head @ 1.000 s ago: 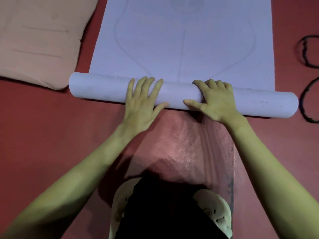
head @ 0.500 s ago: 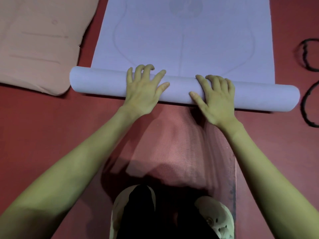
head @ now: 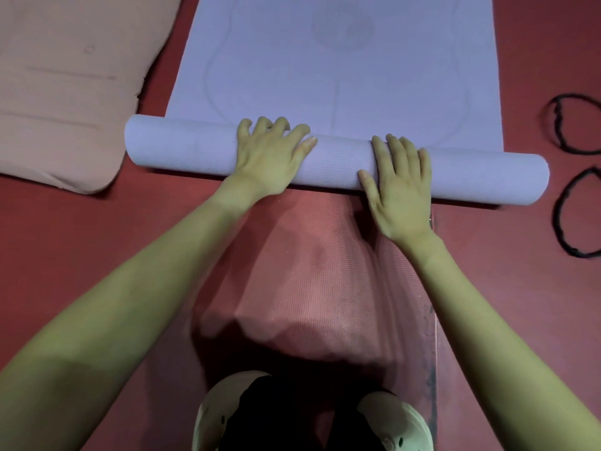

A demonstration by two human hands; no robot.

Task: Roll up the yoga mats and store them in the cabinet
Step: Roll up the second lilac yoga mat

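A pale lilac yoga mat (head: 335,73) lies on the red floor, its near end wound into a roll (head: 182,148) that spans the view from left to right. My left hand (head: 266,154) rests palm down on the roll left of centre, its fingertips curled over the far side. My right hand (head: 400,187) presses flat on the roll right of centre, fingers straight. A reddish pink mat (head: 312,281) lies on the floor between my arms, below the roll.
A beige padded mat (head: 65,89) lies flat at the upper left, close to the roll's left end. Two black elastic loops (head: 572,177) lie on the floor at the right edge. My light shoes (head: 393,424) show at the bottom.
The roll has moved away from me over the flat part of the mat and grown a little thicker. Both hands have shifted forward on it.
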